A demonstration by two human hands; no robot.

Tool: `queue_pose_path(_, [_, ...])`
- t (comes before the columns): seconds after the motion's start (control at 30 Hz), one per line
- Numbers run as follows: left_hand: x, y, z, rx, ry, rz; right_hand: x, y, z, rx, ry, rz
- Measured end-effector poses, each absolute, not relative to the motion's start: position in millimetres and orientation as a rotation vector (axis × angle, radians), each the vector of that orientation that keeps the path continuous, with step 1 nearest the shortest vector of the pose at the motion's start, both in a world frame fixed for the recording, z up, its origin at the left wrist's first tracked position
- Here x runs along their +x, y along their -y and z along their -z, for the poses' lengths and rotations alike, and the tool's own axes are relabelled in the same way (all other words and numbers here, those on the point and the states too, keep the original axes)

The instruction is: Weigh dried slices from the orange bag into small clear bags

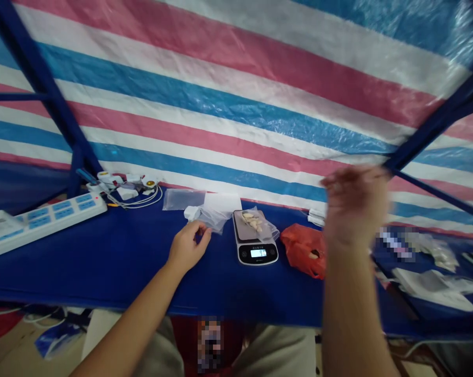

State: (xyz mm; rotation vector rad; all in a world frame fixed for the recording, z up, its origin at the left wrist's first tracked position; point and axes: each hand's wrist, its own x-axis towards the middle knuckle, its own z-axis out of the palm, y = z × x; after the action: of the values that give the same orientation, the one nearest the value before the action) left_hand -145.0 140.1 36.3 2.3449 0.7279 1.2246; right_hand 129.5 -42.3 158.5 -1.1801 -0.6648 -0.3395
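A digital scale [258, 253] with a lit display stands on the blue table. On its plate lies a clear plastic bag [256, 222] holding several pale pieces. My left hand [189, 244] rests left of the scale, fingers curled with a gap between thumb and forefinger, nothing seen in it. Just beyond it are clear bags [215, 217] and a small white object [192, 212]. My right hand [356, 201] is raised at the right, smeared by motion, so its fingers and any content cannot be made out. A red plastic bag [302, 248], partly hidden by my right arm, sits right of the scale.
At the left lies a white power strip [64, 212], with cables and chargers [128, 187] behind it. Striped sheeting [221, 104] hangs behind the table between blue frame bars [50, 94]. Papers [436, 288] and plastic bags [436, 251] lie at the far right.
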Motion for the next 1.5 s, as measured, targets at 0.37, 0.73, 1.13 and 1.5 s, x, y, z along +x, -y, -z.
queue_pose_path(0.37, [-142,-152,-22,2.386,-0.669,-1.473,123,-1,-40,-1.496,0.55,0.378])
queue_pose_path(0.73, [-141,-152,-22,2.412,-0.698,-1.487,131,0,-35,-1.55,0.532,0.364])
queue_pose_path(1.13, [-144,-141,-31,2.343,-0.73,-1.552,128,3,-38,-1.553,0.528,0.362])
queue_pose_path(1.5, [-141,-132,-35,2.5,-0.428,-1.824,128,2,-37,-1.52,0.52,0.321])
